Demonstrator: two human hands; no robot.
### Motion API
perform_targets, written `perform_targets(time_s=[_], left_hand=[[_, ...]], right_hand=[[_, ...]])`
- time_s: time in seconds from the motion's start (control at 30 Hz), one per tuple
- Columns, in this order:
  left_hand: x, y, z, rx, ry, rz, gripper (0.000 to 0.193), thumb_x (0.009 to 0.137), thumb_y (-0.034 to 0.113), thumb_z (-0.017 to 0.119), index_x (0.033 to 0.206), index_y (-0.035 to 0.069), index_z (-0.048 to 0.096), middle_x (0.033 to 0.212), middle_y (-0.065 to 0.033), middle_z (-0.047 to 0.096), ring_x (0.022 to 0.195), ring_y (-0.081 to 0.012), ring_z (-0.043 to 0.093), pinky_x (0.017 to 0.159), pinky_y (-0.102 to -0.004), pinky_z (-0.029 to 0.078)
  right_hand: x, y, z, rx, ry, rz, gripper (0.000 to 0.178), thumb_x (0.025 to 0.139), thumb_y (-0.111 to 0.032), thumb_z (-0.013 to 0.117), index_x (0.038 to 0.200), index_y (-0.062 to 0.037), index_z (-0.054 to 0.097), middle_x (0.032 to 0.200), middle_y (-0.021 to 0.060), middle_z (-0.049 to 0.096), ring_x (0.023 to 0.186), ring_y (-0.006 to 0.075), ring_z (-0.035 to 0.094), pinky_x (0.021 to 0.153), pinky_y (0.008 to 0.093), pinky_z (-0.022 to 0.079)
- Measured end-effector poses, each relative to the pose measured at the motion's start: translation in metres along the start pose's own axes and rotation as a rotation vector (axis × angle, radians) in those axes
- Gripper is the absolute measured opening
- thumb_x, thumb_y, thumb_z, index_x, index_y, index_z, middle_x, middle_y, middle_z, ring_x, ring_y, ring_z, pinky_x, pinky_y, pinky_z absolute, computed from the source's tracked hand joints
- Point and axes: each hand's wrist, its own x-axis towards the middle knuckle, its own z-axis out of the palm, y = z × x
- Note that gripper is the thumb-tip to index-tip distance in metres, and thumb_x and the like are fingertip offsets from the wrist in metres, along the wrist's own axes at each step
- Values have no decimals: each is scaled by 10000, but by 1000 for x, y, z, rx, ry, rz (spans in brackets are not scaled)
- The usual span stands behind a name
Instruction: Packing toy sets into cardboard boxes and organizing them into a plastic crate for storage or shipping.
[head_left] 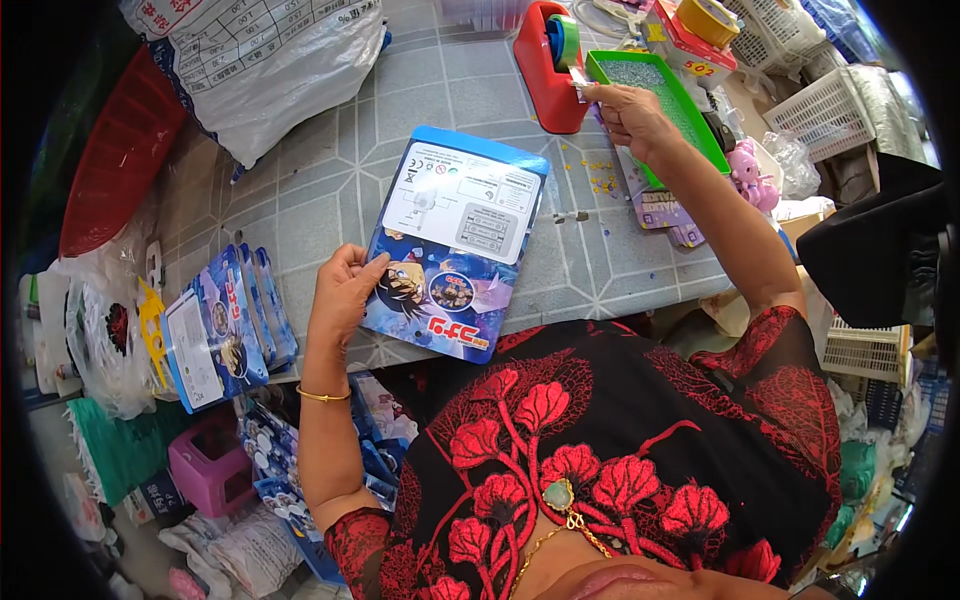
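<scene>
My left hand (pixel 343 290) grips the left edge of a blue printed packaging card (pixel 455 225), thumb on top. The card lies tilted at the table's near edge, with a white panel on its far half and cartoon art on its near half. My right hand (pixel 632 118) is at the red tape dispenser (pixel 547 85), beyond the card to the right. Its fingers are pinched on a short strip of clear tape (pixel 579 83) at the dispenser's front.
A stack of similar cards (pixel 225 325) sits at the table's left edge. A green tray (pixel 690 125) of small beads lies right of the dispenser, near a pink toy (pixel 752 178). A large white bag (pixel 280 70) and a red basin (pixel 115 160) stand at the far left.
</scene>
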Motion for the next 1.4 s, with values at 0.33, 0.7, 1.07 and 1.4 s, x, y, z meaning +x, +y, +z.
perform_targets(time_s=[0.33,0.7,1.07,1.4], left_hand=[[0,7,-5,404,72,37,172,829,120,680,875,9,558,730,-15,601,604,-52,527,557,-217,447],[-7,71,88,119,-41,399,283,791,147,704,1004,-20,620,902,-65,612,708,-106,561,632,-233,455],[-16,56,83,481,339,878,102,783,36,671,746,15,578,671,-82,536,546,-197,515,505,-287,409],[-21,55,63,-208,254,348,111,833,103,678,874,2,656,730,-20,621,570,-47,501,524,-166,402]], right_hand=[[25,42,-18,-661,160,-569,279,809,-257,656,851,18,674,662,57,633,582,101,567,560,250,466],[-76,5,74,-344,-571,-356,183,821,-169,634,840,13,636,678,-12,581,617,33,491,522,204,385],[-92,11,115,-549,-605,-516,225,811,-197,609,871,19,622,552,25,516,512,71,437,460,271,339],[-93,22,139,-177,-652,-271,282,833,-241,654,977,0,624,694,-32,550,612,29,465,519,185,348]])
